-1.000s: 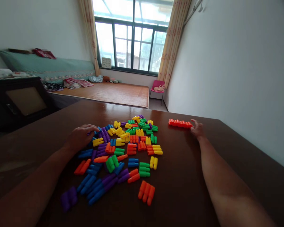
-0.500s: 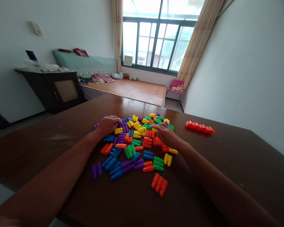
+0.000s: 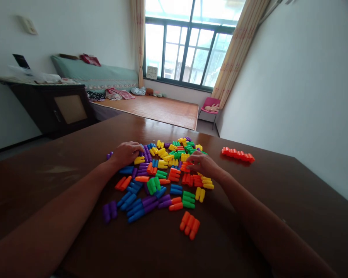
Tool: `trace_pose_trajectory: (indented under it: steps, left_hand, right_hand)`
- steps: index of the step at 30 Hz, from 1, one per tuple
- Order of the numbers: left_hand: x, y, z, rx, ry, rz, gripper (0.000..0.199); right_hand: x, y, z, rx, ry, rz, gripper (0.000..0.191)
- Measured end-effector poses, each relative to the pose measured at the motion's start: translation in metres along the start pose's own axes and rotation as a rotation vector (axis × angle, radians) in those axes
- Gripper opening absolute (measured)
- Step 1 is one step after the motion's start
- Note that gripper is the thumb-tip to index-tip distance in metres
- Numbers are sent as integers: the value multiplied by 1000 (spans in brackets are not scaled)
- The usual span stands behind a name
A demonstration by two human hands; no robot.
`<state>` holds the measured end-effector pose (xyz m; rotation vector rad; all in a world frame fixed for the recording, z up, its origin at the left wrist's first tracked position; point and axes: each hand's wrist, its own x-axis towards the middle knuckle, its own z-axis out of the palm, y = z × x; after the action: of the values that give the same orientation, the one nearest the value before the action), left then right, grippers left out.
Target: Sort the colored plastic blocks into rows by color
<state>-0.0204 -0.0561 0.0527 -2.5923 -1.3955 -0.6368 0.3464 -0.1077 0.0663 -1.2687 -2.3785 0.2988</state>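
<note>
Many plastic bullet-shaped building pieces in orange, yellow, green, blue and purple lie heaped on the brown table [image 3: 237, 216]. My left hand [image 3: 127, 153] rests at the left edge of the heap, fingers lying loosely over it, next to a yellow piece [image 3: 139, 160] and purple pieces [image 3: 147, 153]. On the right side of the heap, my right hand [image 3: 202, 163] has its thumb and fingers closed on an orange building piece [image 3: 186, 167]. Just below that hand lie more orange pieces [image 3: 188, 179] and a yellow piece [image 3: 207, 182].
A joined row of orange pieces [image 3: 238, 155] lies apart on the right of the table. One orange piece [image 3: 190, 224] sits nearest me. Beyond the table are a low bed [image 3: 162, 110], a dark cabinet [image 3: 46, 104] and a pink chair [image 3: 211, 102].
My right hand has drawn its fingers together around an orange piece, uncovering yellow and orange pieces below it. My left hand stays at the heap's left edge. The whole view has shifted slightly.
</note>
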Motion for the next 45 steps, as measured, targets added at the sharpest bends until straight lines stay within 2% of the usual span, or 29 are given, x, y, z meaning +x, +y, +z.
trace_pose_trajectory:
  steps: [3, 6, 9, 12, 14, 17, 19, 21, 24, 28, 30, 33, 36, 39, 45]
  left_hand:
    - [1, -1, 0, 2, 3, 16, 32]
    - [1, -2, 0, -3, -2, 14, 33]
    - [1, -2, 0, -12, -8, 3, 33]
    - [1, -3, 0, -32, -9, 2, 33]
    - [1, -3, 0, -51, -10, -2, 33]
    - [1, -5, 1, -64, -11, -4, 33]
    - [1, -7, 1, -51, -11, -7, 33]
    - [1, -8, 2, -24, -11, -11, 33]
    - [1, -8, 1, 2, -7, -4, 33]
    - [0, -3, -1, 2, -15, 3, 33]
    - [0, -1, -3, 9, -28, -7, 33]
    - [-1, 0, -4, 18, -41, -15, 33]
    - [-1, -2, -1, 20, -32, -8, 33]
    - [-1, -5, 1, 19, -11, 20, 33]
    - [0, -1, 0, 50, -20, 50, 32]
  right_hand:
    - [-6, 34, -22, 31, 155, 168, 27]
    - [-26, 84, -46, -4, 232, 417, 30]
    - [-51, 129, -59, -51, 161, 632, 22]
    - [-68, 154, -63, -118, 81, 805, 23]
    - [-72, 160, -64, -176, 77, 844, 29]
    - [-74, 161, -67, -216, 151, 781, 32]
    - [-75, 161, -66, -154, 174, 711, 30]
    - [-75, 162, -63, -88, 143, 683, 27]
    - [-76, 163, -58, -166, 152, 695, 19]
    - [-65, 147, -58, -372, 293, 628, 18]
    - [-52, 123, -57, -314, 288, 517, 19]
    - [-26, 74, -45, -84, 122, 240, 23]
    - [-8, 27, -23, -65, 0, 38, 20]
    - [-4, -2, -12, -155, -64, -40, 18]
    - [-15, -38, -14, -167, -286, -90, 31]
